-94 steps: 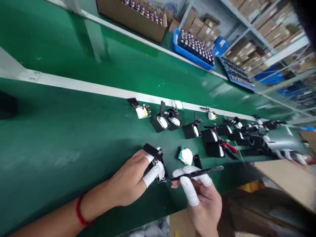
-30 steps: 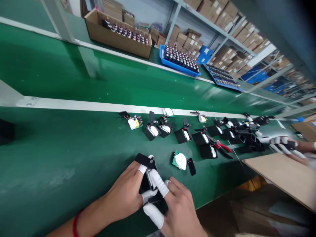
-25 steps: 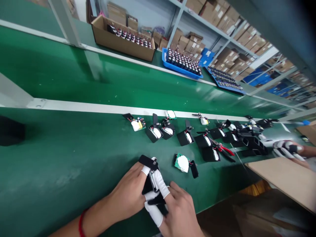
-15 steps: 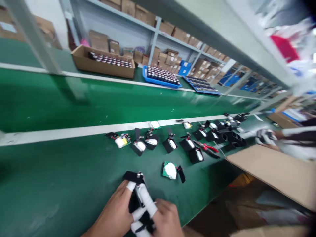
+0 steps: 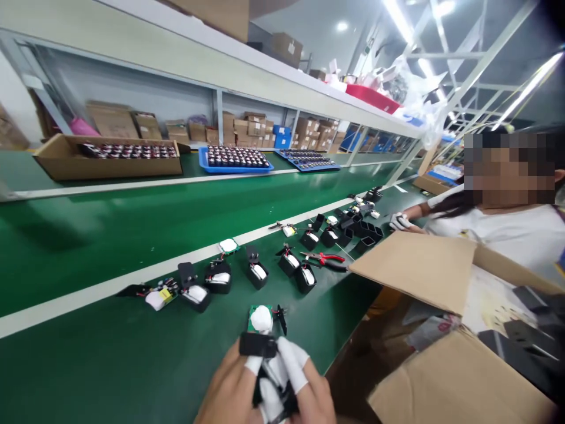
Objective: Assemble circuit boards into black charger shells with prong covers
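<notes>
Green workbench, left hand, right hand, black-flapped device between.

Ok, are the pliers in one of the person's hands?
No, the pliers lie on the green table, apart from the left hand and the right hand.

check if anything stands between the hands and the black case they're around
Nothing visible, apart from the white finger cots: the left hand holds the black case, the right hand is close against it; blur hides exact contact.
</notes>
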`<action>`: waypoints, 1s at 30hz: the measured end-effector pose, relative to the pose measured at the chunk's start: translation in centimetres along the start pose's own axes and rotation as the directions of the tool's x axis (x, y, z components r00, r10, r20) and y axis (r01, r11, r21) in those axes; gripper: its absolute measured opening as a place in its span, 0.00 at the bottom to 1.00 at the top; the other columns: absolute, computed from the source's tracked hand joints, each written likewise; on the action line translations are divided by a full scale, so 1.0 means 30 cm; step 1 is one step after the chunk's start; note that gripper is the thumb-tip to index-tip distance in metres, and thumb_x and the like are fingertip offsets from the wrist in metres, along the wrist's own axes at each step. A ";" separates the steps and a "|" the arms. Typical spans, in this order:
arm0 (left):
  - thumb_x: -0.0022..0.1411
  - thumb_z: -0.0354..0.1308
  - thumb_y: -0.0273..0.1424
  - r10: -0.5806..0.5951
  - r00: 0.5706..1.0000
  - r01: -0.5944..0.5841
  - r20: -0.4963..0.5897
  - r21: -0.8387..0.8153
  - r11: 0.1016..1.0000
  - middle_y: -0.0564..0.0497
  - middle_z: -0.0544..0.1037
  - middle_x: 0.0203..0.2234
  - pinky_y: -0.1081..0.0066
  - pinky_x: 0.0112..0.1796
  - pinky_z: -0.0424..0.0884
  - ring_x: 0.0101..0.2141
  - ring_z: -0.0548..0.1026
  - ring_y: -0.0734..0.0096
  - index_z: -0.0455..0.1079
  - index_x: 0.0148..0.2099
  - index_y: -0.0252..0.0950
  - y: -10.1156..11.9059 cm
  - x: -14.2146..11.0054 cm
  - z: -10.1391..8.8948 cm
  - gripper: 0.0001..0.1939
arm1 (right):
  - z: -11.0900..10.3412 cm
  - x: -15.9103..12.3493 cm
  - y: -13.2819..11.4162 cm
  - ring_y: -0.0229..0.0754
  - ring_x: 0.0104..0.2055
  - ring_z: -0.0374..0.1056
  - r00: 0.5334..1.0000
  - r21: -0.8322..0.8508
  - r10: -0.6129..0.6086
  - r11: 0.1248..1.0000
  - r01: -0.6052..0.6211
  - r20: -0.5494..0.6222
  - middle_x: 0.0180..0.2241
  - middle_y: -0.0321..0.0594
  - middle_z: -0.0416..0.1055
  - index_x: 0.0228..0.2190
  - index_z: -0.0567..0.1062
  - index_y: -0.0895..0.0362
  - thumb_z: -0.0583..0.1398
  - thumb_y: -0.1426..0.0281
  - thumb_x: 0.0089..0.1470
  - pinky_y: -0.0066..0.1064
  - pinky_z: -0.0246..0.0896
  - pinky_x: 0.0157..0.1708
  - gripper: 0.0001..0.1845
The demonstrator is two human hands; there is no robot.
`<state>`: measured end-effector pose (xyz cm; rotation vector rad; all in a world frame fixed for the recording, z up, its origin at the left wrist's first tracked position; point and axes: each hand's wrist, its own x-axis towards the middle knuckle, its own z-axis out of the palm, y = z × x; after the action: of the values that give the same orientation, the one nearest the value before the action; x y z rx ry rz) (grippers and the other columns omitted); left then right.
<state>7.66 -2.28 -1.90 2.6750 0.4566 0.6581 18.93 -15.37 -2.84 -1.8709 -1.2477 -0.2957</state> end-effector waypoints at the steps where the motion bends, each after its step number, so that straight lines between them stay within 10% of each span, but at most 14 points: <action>1: 0.53 0.58 0.21 0.025 0.999 -0.025 0.022 -0.005 1.000 0.42 0.77 0.54 0.59 0.52 0.77 0.51 0.78 0.49 0.57 0.66 0.40 0.024 0.037 -0.003 0.38 | -0.005 0.005 0.021 0.55 0.42 0.79 0.998 0.018 0.021 1.000 -0.020 -0.059 0.45 0.51 0.79 0.58 0.72 0.51 0.62 0.68 0.58 0.38 0.77 0.36 0.26; 10: 0.64 0.54 0.27 -0.134 0.990 0.133 -0.042 -0.022 0.991 0.43 0.79 0.51 0.59 0.51 0.78 0.51 0.78 0.53 0.71 0.55 0.39 -0.021 0.119 -0.121 0.18 | 0.026 0.235 0.279 0.62 0.49 0.73 0.741 -0.006 0.527 0.813 -0.582 -0.416 0.48 0.60 0.76 0.56 0.73 0.63 0.58 0.54 0.60 0.50 0.67 0.47 0.31; 14: 0.60 0.51 0.21 -0.123 0.992 0.124 -0.016 0.075 0.989 0.39 0.69 0.60 0.51 0.58 0.69 0.62 0.65 0.47 0.69 0.57 0.35 -0.105 0.195 -0.156 0.22 | 0.067 0.360 0.374 0.61 0.49 0.73 0.744 0.020 0.536 0.817 -0.577 -0.398 0.49 0.61 0.75 0.56 0.72 0.64 0.55 0.53 0.61 0.49 0.66 0.49 0.32; 18: 0.50 0.56 0.16 -0.120 0.966 0.072 0.231 0.206 0.976 0.33 0.58 0.67 0.41 0.63 0.56 0.68 0.47 0.36 0.73 0.50 0.31 -0.094 0.392 -0.203 0.24 | 0.071 0.391 0.391 0.60 0.48 0.74 0.791 0.009 0.542 0.826 -0.563 -0.286 0.48 0.59 0.76 0.55 0.73 0.63 0.54 0.52 0.61 0.47 0.68 0.46 0.32; 23: 0.47 0.56 0.15 -0.259 0.887 0.168 0.382 0.256 0.952 0.31 0.65 0.62 0.47 0.48 0.74 0.54 0.73 0.36 0.73 0.41 0.33 -0.115 0.557 -0.197 0.18 | 0.063 0.377 0.323 0.64 0.51 0.72 0.839 -0.068 0.539 0.836 -0.544 -0.077 0.58 0.57 0.68 0.59 0.69 0.58 0.66 0.47 0.45 0.47 0.70 0.45 0.45; 30: 0.55 0.54 0.19 -0.282 0.856 0.228 0.433 0.174 0.958 0.39 0.67 0.54 0.66 0.43 0.75 0.39 0.80 0.62 0.71 0.39 0.33 -0.188 0.603 -0.089 0.09 | 0.056 0.462 0.319 0.62 0.46 0.74 0.690 -0.220 0.724 0.675 -0.704 0.015 0.48 0.50 0.73 0.61 0.64 0.58 0.59 0.60 0.53 0.47 0.68 0.43 0.35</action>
<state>20.29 10.35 4.98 2.6838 0.7146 -0.0822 33.19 -6.56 -0.49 -2.4164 -0.4520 0.1188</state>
